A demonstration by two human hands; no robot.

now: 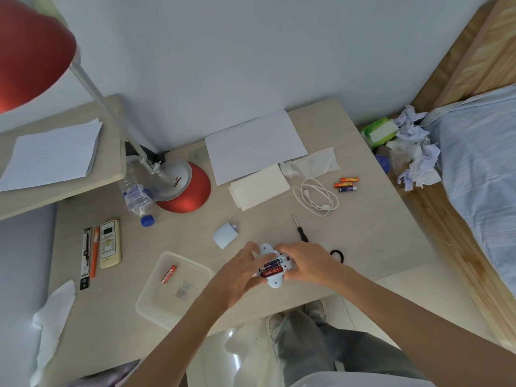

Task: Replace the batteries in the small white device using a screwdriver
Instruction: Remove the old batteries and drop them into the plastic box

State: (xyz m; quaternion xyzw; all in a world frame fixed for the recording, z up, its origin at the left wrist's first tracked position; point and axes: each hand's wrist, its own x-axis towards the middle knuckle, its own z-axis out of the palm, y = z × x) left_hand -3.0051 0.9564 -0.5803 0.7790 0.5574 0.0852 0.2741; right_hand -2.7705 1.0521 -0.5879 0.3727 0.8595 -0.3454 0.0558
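I see both hands meeting over the desk [377, 233], close to the middle of its near edge. My left hand [240, 270] and right hand [307, 262] each curl round one side of the small white device [275, 283], holding it between them with its open compartment facing up. Two batteries [270, 268] sit inside, one dark and one red. The detached white cover [225, 235] lies just beyond the left hand. The screwdriver [301, 231] lies just beyond the right hand, its tip pointing away. Three loose batteries [346, 184] rest near the right edge. A clear tray [156, 300] at the near edge, left of the hands, holds one red battery [168, 274].
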